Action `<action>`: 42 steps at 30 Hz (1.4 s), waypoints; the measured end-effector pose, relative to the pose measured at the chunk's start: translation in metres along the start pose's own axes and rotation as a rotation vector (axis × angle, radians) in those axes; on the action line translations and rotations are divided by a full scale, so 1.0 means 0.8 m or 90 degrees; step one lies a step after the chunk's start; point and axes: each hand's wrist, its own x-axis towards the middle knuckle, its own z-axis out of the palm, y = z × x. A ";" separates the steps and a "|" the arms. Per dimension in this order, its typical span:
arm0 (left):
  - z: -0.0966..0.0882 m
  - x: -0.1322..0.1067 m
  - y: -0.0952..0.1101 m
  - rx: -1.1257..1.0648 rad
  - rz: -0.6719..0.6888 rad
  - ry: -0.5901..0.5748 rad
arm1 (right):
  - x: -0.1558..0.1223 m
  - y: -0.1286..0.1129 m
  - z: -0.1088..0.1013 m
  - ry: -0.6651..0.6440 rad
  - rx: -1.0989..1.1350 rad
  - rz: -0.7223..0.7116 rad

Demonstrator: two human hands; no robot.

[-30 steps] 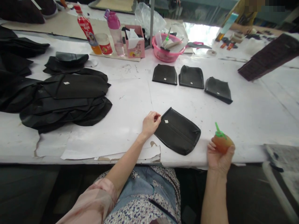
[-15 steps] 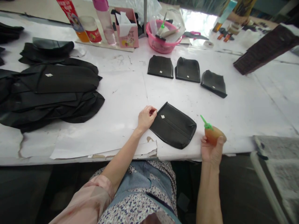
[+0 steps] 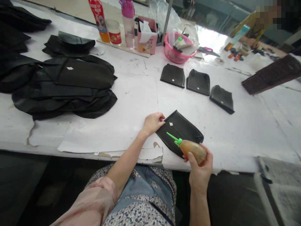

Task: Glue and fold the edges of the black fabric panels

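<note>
A black leather-like panel (image 3: 185, 125) with a small white diamond label lies flat at the front of the white-covered table. My left hand (image 3: 153, 123) is closed at its left edge, fingertips pinching the rim near the label. In my right hand (image 3: 199, 166) is a squeeze glue bottle (image 3: 191, 150), amber and soft-looking, with a green nozzle. It is tilted over the panel, nozzle pointing up and left toward the label, and covers part of the panel's lower right. Whether the nozzle touches the panel I cannot tell.
Three similar black pieces (image 3: 198, 82) lie in a row beyond. A heap of black material (image 3: 82, 75) is at left. Behind stand bottles (image 3: 128, 28), a pink tissue box (image 3: 148, 40) and a pink basket (image 3: 176, 53). A co-worker's hand (image 3: 250, 40) is at far right.
My right hand has brought the glue bottle left from beside the panel to over it, its nozzle now tipped further left. My left hand stays at the panel's edge. The camera view has shifted.
</note>
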 end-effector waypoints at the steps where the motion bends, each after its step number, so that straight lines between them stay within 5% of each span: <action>1: 0.000 0.000 0.000 -0.002 -0.003 -0.006 | -0.002 0.001 0.005 -0.017 -0.026 -0.010; 13: 0.003 0.003 -0.002 -0.016 -0.026 -0.012 | -0.007 0.003 0.039 -0.090 -0.199 -0.173; 27: 0.003 0.003 -0.001 0.001 -0.021 -0.007 | -0.010 -0.022 0.045 -0.152 -0.359 -0.366; 42: 0.002 0.001 0.001 0.002 -0.019 -0.008 | -0.025 -0.020 0.014 -0.114 -0.379 -0.326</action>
